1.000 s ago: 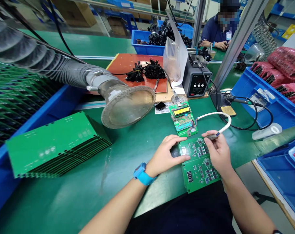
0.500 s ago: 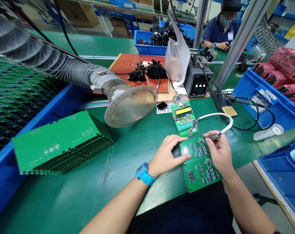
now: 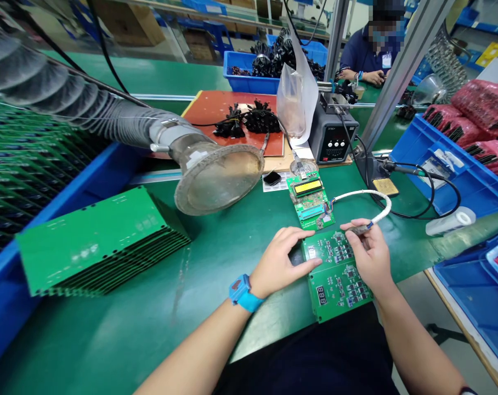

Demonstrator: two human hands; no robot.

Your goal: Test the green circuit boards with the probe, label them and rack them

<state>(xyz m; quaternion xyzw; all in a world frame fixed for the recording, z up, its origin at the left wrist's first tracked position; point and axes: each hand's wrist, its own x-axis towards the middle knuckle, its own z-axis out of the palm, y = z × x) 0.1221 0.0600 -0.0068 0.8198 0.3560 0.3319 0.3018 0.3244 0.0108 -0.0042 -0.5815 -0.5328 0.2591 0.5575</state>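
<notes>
My right hand (image 3: 370,255) pinches a dark probe (image 3: 358,230) on the end of a white sleeved cable (image 3: 366,193), holding it against the upper right of a green circuit board panel (image 3: 333,280). The panel carries small chips and a three-digit display. At its upper left edge, my left hand (image 3: 282,258) spreads thumb and index finger over the board, both seeming to touch it. The other left fingers are partly hidden. Just beyond lies a green programmer board (image 3: 310,200) with a lit yellow screen and a blue-green socket; the white cable runs from it.
A stack of green boards (image 3: 92,241) stands at left, beside a blue bin (image 3: 60,214) of boards. A fume extractor hood (image 3: 220,178) hangs over the bench. Behind are a soldering station (image 3: 335,134) and soldering iron (image 3: 409,170). A co-worker (image 3: 368,55) sits opposite.
The view has shifted very slightly, moving everything a little left in the picture. Both hands, the probe and the panel keep their places relative to each other.
</notes>
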